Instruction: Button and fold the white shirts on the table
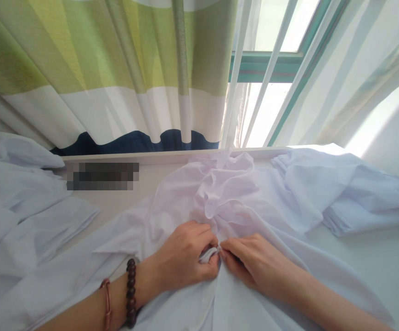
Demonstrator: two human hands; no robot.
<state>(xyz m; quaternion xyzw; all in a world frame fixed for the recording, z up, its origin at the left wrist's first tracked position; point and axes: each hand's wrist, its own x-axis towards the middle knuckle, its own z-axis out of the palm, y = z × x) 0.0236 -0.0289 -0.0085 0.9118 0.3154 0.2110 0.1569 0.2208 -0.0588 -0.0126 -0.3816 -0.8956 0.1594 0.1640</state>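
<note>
A white cloth garment (pixel 182 197) lies crumpled across the middle of the white surface, its lower part spread toward me. My left hand (pixel 188 253), with a beaded bracelet (pixel 131 292) and a thin reddish band at the wrist, pinches a folded edge of the garment. Right beside it, my right hand (pixel 247 257) pinches the same edge between thumb and fingers. The fingertips of both hands nearly meet at a small spot on the cloth. Whatever detail sits between them is too small to make out.
More white cloth (pixel 20 207) is heaped at the left, and folded white cloth (pixel 344 193) lies at the right. A dark pixelated patch (pixel 103 176) covers something near the back ledge. Behind hang a green and white curtain (pixel 144 59) and a barred window (pixel 268 66).
</note>
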